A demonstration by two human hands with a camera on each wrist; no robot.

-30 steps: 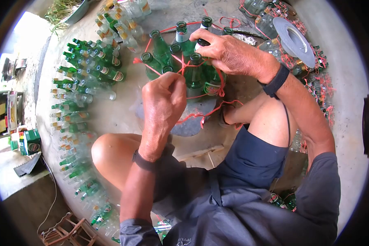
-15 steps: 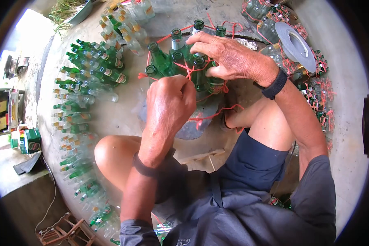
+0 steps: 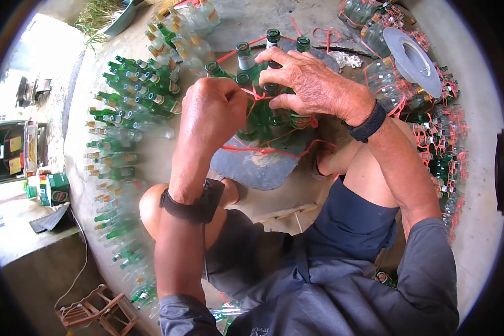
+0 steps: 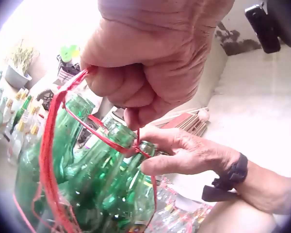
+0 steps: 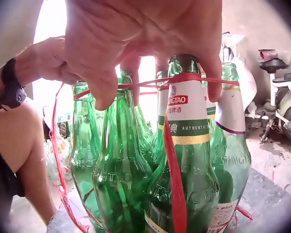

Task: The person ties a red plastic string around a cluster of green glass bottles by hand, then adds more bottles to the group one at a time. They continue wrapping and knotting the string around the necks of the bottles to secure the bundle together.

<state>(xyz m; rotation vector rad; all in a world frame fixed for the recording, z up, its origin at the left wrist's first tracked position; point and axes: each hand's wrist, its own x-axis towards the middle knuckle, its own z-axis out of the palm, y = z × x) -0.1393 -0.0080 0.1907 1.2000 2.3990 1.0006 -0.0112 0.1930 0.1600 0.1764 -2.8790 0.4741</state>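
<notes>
A cluster of green beer bottles [image 5: 121,170] stands upright on a dark slab [image 3: 252,171], with red plastic string [image 4: 48,160] looped round and across the necks. In the left wrist view my left hand [image 3: 210,112] is curled into a fist, gripping an end of the string beside the near-left necks. My right hand [image 3: 316,87] lies over the tops at the right of the cluster, thumb and fingers bent down round bottle necks. Between those fingers a labelled bottle [image 5: 184,107] shows in the right wrist view, the string drawn tight across its neck.
Rows of loose green and clear bottles [image 3: 145,84] line the floor at the left. String-tied bundles [image 3: 378,78] stand along the right wall, a grey ring-shaped disc [image 3: 411,61] on top. A wooden stool [image 3: 98,311] is at lower left. Loose string [image 3: 326,36] lies behind the cluster.
My left fist has moved left and a little away from me, off the front of the cluster, with the string. The right hand stays on the bottle necks.
</notes>
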